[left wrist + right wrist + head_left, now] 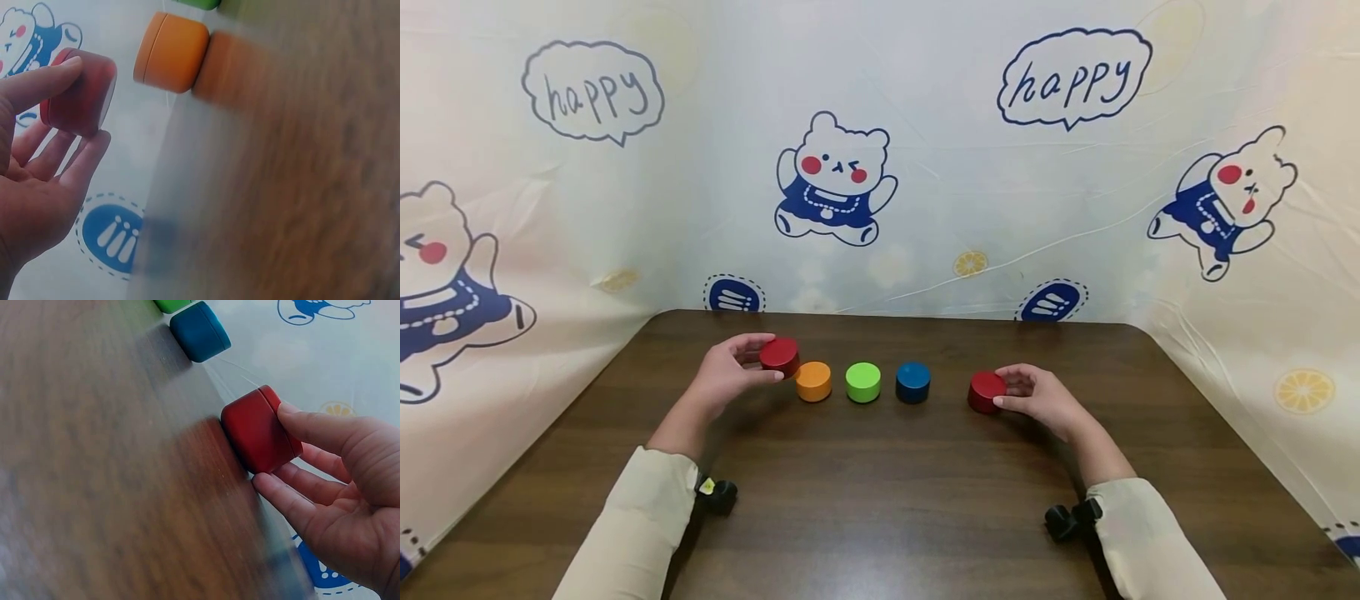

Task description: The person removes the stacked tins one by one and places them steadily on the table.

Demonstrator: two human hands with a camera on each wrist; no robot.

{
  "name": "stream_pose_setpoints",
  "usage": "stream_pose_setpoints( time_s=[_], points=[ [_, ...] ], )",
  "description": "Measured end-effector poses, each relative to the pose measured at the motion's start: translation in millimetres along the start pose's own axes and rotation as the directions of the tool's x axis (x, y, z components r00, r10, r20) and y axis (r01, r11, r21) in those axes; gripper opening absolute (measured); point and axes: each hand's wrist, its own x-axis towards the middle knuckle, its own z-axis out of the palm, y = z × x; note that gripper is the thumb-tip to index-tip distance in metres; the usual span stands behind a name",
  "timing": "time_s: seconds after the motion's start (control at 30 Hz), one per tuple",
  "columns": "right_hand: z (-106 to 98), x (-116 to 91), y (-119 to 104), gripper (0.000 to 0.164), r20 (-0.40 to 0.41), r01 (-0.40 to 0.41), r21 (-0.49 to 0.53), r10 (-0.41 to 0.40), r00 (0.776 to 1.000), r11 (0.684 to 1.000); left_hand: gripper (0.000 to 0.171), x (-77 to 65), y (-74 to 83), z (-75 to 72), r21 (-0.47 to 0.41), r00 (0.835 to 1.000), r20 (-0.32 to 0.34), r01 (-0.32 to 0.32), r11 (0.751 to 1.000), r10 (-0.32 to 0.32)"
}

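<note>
My left hand (724, 372) pinches a small round red tin (780, 357) between thumb and fingers, and the left wrist view shows that tin (86, 94) raised off the table with its pale underside partly visible. Just right of it stands an orange tin (814, 382) of the same shape. A bright green tin (863, 383) and a blue tin (913, 384) continue the row, spaced apart. Farther right, my right hand (1043, 402) grips a second red tin (983, 392) by its side. In the right wrist view this tin (256, 434) appears upright at the table surface.
The dark brown wooden table (865, 500) spreads in front of me. A pale cloth (940, 192) printed with bears and "happy" bubbles hangs behind it and along both sides. Black wrist cameras sit at both cuffs.
</note>
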Motion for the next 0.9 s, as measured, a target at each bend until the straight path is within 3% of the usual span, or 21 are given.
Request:
stream_pose_setpoints(
  time_s=[0.27, 0.53, 0.9],
  points=[
    [-2.4, 3.0, 3.3, 0.055, -0.003, -0.008, 0.004, 0.008, 1.0, 1.0, 0.073, 1.6, -9.3, -5.3, 0.064, 1.0, 0.008, -0.006, 0.998, 0.005],
    [-0.9, 2.0, 3.5, 0.055, -0.002, -0.005, 0.009, 0.005, 1.0, 1.0, 0.069, 3.5, -19.2, -9.7, 0.166, 0.997, 0.051, 0.047, 0.985, -0.056],
    [-1.1, -0.1, 0.3, 0.057, 0.003, -0.009, 0.004, 0.009, 1.0, 1.0, 0.066, 6.1, -26.4, -15.0, 0.237, 0.994, 0.093, 0.028, 0.971, -0.052]
  ],
)
